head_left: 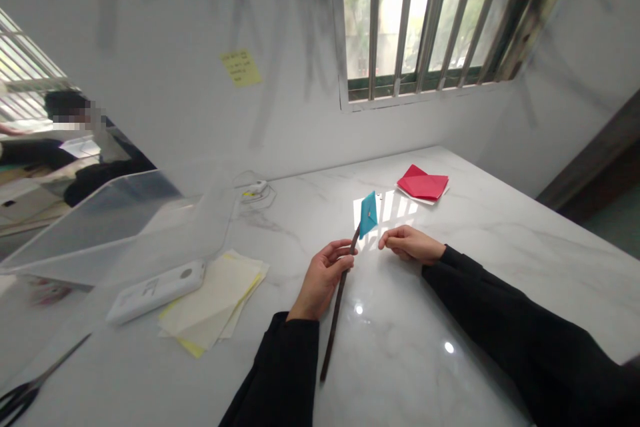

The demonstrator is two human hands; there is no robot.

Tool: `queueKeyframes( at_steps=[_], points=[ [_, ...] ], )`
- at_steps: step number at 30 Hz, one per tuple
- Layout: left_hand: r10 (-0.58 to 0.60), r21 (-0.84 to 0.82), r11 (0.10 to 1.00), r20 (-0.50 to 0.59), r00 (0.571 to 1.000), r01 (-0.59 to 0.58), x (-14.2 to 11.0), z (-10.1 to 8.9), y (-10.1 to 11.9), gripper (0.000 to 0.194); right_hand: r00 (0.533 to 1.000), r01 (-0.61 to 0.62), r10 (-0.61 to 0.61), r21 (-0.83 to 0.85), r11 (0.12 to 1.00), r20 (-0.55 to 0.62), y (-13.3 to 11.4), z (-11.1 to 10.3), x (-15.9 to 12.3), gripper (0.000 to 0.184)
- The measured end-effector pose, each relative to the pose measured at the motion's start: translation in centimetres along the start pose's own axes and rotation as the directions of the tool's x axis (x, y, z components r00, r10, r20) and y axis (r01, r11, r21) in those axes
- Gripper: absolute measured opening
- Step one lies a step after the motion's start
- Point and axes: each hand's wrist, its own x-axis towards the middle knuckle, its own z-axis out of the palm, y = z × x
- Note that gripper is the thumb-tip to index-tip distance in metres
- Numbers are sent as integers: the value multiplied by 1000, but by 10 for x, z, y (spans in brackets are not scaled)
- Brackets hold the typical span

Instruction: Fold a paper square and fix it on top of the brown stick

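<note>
Above the marble table (500,260), two hands work a stick topped with blue paper.
Left hand (324,278) grips the dark stick (336,310); the blue folded paper (369,213) sits at its upper end. Right hand (411,243), fingers curled closed, hovers just beside it.

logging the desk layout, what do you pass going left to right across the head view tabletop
scissors → white device → yellow paper sheets → left hand holding dark stick → right hand → red folded paper
</note>
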Motion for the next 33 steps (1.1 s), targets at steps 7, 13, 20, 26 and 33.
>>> queueKeyframes(
  at_steps=[7,13,20,26,33],
  points=[
    [-21,0,1000,-6,1000,21,-3,3,4,41,923,48,-56,-30,998,-382,6,-3,5,85],
    [-31,23,999,29,999,30,-3,3,4,39,758,186,-354,-339,922,-548,9,-13,5,73],
    [-14,-12,1000,4,1000,14,0,0,0,41,988,86,-38,-334,939,148,8,-11,2,38],
    [-12,-9,1000,13,1000,12,0,0,1,41,987,64,-112,-361,931,-113,8,-11,5,42],
    [-29,-11,1000,9,1000,29,-3,3,4,40,753,192,-337,-301,934,-565,11,-16,9,76]
  ],
)
